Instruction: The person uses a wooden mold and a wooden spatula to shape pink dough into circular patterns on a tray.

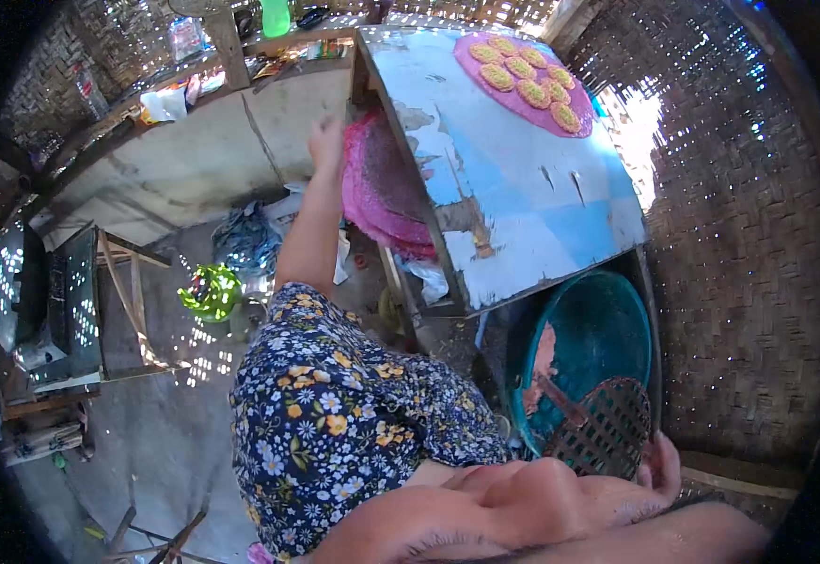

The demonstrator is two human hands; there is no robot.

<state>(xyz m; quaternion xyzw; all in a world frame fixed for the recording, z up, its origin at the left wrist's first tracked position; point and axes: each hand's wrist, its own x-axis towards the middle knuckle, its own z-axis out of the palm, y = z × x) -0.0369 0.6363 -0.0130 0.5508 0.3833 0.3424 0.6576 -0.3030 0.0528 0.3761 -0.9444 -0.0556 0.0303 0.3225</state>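
Observation:
My left arm reaches out, and my left hand [327,144] is blurred beside the edge of a stack of round pink mesh mats [389,176] under the table. Whether its fingers grip a mat cannot be told. My right hand [660,467] shows in part past my face at the lower right, fingers curled. It is by the rim of a dark woven lattice piece [604,426]; a grip on it cannot be made out. On the tabletop [523,211] lies a round pink mat [470,67] bearing several yellowish round cakes [520,68].
A large teal basin [593,317] stands under the table's near end. Woven walls [734,282] rise at right. A wok [21,285] sits on a stand at left. A bright green bundle [212,292] and crumpled cloth [246,238] are low down beyond my sleeve. A shelf holds packets and a green bottle [275,17].

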